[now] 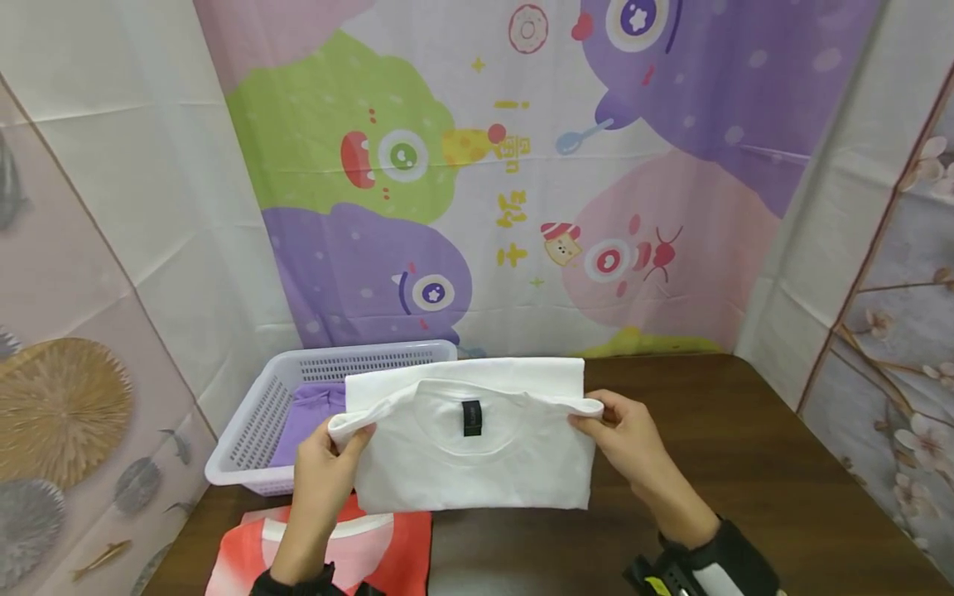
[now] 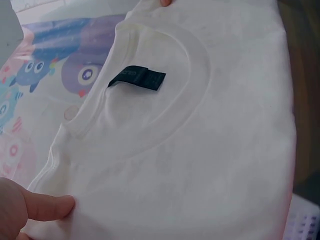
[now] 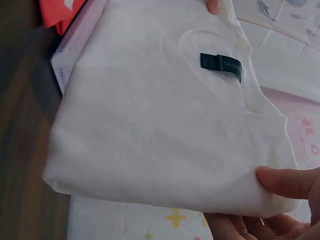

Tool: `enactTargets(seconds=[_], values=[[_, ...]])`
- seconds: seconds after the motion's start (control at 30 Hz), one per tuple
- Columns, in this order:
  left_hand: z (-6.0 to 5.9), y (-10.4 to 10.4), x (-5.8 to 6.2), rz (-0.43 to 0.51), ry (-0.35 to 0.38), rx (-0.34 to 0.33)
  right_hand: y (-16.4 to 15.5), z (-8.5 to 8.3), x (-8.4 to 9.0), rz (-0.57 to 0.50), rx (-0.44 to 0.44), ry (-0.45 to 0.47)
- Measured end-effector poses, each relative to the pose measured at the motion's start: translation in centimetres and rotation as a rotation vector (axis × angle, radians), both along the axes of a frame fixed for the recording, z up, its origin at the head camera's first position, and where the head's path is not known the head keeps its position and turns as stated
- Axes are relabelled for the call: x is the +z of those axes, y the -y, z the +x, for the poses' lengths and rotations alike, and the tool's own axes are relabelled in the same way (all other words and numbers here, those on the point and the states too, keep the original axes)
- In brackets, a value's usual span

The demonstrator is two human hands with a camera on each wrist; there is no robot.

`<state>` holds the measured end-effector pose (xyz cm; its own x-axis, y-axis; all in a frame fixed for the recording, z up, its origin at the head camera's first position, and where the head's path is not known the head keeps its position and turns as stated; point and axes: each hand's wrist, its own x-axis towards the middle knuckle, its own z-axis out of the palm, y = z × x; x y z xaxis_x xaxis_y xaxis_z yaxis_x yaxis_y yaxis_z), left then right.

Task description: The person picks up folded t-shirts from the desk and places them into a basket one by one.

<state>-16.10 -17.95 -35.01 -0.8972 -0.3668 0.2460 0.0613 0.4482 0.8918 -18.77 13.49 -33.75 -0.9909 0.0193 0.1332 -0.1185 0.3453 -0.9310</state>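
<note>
A white T-shirt [image 1: 477, 476], folded into a rectangle, hangs between both hands above the table. Its round neckline faces up, with a black label [image 1: 472, 418] inside the collar. The left hand [image 1: 328, 463] pinches the left shoulder corner, thumb on the front. At the opposite shoulder corner, the right hand [image 1: 626, 430] pinches the cloth between thumb and fingers. In the right wrist view, the right thumb [image 3: 285, 182] lies on top of the cloth with fingers curled beneath. The left wrist view shows the left thumb [image 2: 50, 206] pressed on the fabric.
A white plastic basket [image 1: 249, 414] stands at the back left, holding a folded purple garment [image 1: 309, 422]. In front of it lies a red and pink garment [image 1: 406, 546] on the dark wooden table [image 1: 708, 447]. A cartoon-printed curtain [image 1: 514, 314] hangs behind.
</note>
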Motion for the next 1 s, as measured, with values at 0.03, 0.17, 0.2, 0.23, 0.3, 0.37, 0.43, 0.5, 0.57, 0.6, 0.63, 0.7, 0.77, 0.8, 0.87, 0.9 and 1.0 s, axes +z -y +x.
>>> enactTargets(seconds=[0.03,0.17,0.2,0.23,0.3,0.37,0.43,0.5,0.57,0.6,0.63,0.7,0.77,0.8,0.87,0.9,1.0], values=[[0.0,0.3,0.2,-0.009,-0.004,0.009,0.4,-0.1,0.1,-0.007,0.007,-0.005],[-0.2,1.4,0.9,-0.054,-0.028,0.049,1.7,-0.4,0.7,-0.039,0.027,-0.029],[-0.2,1.7,1.0,-0.063,-0.033,0.055,2.0,-0.5,0.8,-0.044,0.028,-0.034],[-0.2,1.9,1.2,-0.066,-0.04,0.059,2.3,-0.6,0.9,-0.05,0.027,-0.04],[-0.3,2.4,1.5,-0.079,-0.052,0.071,2.8,-0.9,1.1,-0.062,0.026,-0.051],[-0.5,2.8,1.9,-0.086,-0.059,0.08,3.4,-1.2,1.3,-0.067,0.022,-0.061],[-0.6,3.4,2.2,-0.098,-0.072,0.093,4.1,-1.5,1.5,-0.072,0.019,-0.074],[-0.7,4.0,2.5,-0.116,-0.078,0.114,4.8,-1.7,1.7,-0.075,0.017,-0.089],[-0.9,4.6,2.9,-0.138,-0.092,0.14,5.6,-2.0,1.8,-0.083,0.02,-0.108],[-0.9,5.0,3.1,-0.148,-0.101,0.154,6.0,-2.1,1.9,-0.085,0.023,-0.116],[-1.0,5.3,3.4,-0.155,-0.108,0.167,6.4,-2.2,2.0,-0.088,0.025,-0.126],[-1.1,5.9,3.8,-0.159,-0.136,0.187,7.2,-2.5,2.1,-0.093,0.031,-0.144],[-1.3,6.6,4.2,-0.154,-0.164,0.209,8.0,-2.8,2.2,-0.095,0.035,-0.169],[-1.4,6.9,4.4,-0.16,-0.172,0.225,8.5,-2.9,2.2,-0.096,0.035,-0.179],[-1.5,7.6,4.7,-0.172,-0.176,0.252,9.3,-3.1,2.3,-0.092,0.041,-0.196],[-1.6,7.9,4.8,-0.176,-0.174,0.261,9.7,-3.2,2.3,-0.09,0.043,-0.207],[-1.6,8.8,5.0,-0.193,-0.16,0.285,10.7,-3.3,2.5,-0.085,0.05,-0.23]])
